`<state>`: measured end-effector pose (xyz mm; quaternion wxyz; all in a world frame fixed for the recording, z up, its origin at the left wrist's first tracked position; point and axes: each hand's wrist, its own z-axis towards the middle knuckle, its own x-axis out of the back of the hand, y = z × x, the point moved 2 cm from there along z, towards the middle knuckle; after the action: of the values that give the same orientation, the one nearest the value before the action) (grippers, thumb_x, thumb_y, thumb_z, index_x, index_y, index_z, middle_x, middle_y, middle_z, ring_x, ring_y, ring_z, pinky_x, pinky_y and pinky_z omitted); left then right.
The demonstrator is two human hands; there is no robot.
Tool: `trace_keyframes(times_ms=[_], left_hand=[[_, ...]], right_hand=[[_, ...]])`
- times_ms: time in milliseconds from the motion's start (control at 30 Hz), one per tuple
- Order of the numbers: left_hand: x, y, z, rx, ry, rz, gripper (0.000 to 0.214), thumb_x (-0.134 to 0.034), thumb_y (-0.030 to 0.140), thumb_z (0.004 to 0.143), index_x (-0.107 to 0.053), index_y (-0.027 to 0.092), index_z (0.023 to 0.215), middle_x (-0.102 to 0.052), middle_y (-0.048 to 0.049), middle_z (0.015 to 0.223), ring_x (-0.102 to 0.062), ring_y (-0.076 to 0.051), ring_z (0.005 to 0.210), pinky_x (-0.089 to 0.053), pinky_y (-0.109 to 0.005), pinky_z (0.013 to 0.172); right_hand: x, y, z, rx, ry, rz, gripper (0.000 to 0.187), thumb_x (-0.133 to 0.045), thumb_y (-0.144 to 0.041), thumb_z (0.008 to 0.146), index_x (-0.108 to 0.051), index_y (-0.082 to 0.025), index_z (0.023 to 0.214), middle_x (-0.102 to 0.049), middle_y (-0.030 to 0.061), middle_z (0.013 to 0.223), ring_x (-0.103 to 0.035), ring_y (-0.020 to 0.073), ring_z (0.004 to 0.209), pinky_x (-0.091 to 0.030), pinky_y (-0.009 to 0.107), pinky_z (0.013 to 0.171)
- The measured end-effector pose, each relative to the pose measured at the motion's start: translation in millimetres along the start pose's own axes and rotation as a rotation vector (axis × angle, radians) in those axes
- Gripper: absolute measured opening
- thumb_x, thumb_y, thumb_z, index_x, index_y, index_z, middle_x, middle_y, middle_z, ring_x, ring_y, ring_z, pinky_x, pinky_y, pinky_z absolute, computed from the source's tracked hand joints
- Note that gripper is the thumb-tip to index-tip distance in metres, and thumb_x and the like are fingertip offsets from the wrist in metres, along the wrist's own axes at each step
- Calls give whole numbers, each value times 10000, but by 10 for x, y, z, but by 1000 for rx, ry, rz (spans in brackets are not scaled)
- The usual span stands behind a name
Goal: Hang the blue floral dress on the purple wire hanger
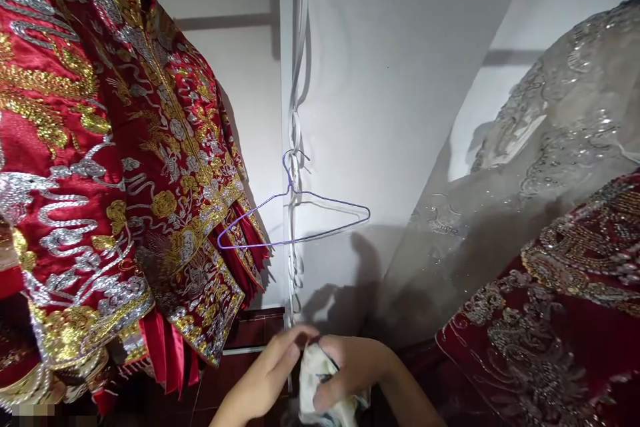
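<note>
Centrally, at the bottom edge, a person's two bare hands meet around a bunched, pale cloth with dark trim. The right hand has its thumb pressed over the front, fingers clamped on the fabric, presumably so the soft bundle cannot slip or unfold. The left hand comes in at the upper edge, thumb and forefinger close to the cloth; whether they pinch it I cannot tell. Above them a bare purple wire hanger hangs by its hook at a looped white strap running down the wall; the loops seem to serve as hanging points. To the left hangs a red jacket thick with gold and silver embroidery; to the right, a sheer beaded gown and a dark red beaded garment, probably spread to keep their decoration uncrushed.
</note>
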<state>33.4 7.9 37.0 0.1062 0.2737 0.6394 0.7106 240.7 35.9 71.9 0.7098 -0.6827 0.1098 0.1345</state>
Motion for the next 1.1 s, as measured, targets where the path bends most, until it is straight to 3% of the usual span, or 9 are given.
trace_keyframes(times_ms=[67,167,267,367,500,700,800,933,1100], left_hand=[[-4,-194,-121,83,-84,63,436,-454,563,946,-684,306,1213,-624,-92,1306,-535,-302,1232,-357,-397,1097],[96,-351,-239,135,-35,201,375,-595,579,863,-746,247,948,-687,-85,1044,-590,-285,1002,-435,-363,951],[309,-285,-268,156,29,234,421,-594,581,857,-657,182,736,-579,-26,708,-506,-197,719,-433,-299,722],[501,-67,-290,126,97,108,395,-590,562,866,-622,173,805,-551,-11,733,-464,-174,710,-409,-275,675],[640,202,-387,89,163,87,366,-550,545,897,-635,192,941,-607,-25,865,-500,-194,800,-421,-268,727],[1059,122,-454,191,154,499,458,-513,542,908,-605,189,632,-531,4,597,-453,-160,586,-355,-260,591],[1349,87,-296,89,212,584,294,-517,426,920,-728,227,868,-725,-70,943,-641,-258,872,-470,-332,810],[1592,315,91,-130,420,722,290,-527,357,908,-714,226,1087,-590,-115,1376,-469,-325,1340,-329,-462,1133],[1487,730,609,-252,396,611,267,-445,358,974,-624,224,1120,-668,-98,1206,-622,-264,1129,-465,-397,991]], right_hand=[[-65,-167,74,72,-17,-64,284,-658,-366,781,-693,-202,1010,-698,60,881,-660,244,919,-544,372,822],[-220,-330,188,183,-57,-172,281,-622,-311,794,-689,-202,1044,-701,63,939,-658,237,954,-543,363,839],[-392,-378,347,259,-151,-333,346,-641,-238,756,-688,-218,1098,-698,56,1060,-650,225,1009,-519,350,905],[-514,-281,593,306,-80,-457,466,-624,-213,752,-648,-273,1214,-669,28,1196,-617,207,1095,-479,308,956],[-514,-58,931,312,34,-554,318,-566,-245,783,-690,-253,1076,-695,-5,811,-628,186,777,-481,247,706],[-115,-115,1092,433,118,-773,102,-569,-239,762,-654,-209,713,-630,-23,625,-525,154,595,-339,230,559],[27,-211,1056,434,114,-844,112,-545,-210,742,-619,-209,659,-597,-27,577,-507,151,586,-327,235,559],[119,-320,1029,444,137,-851,130,-508,-205,720,-551,-210,597,-492,-32,524,-438,143,560,-302,246,546],[114,-317,1019,460,109,-742,101,-538,-216,696,-592,-214,610,-515,-13,563,-464,167,613,-345,261,593]])
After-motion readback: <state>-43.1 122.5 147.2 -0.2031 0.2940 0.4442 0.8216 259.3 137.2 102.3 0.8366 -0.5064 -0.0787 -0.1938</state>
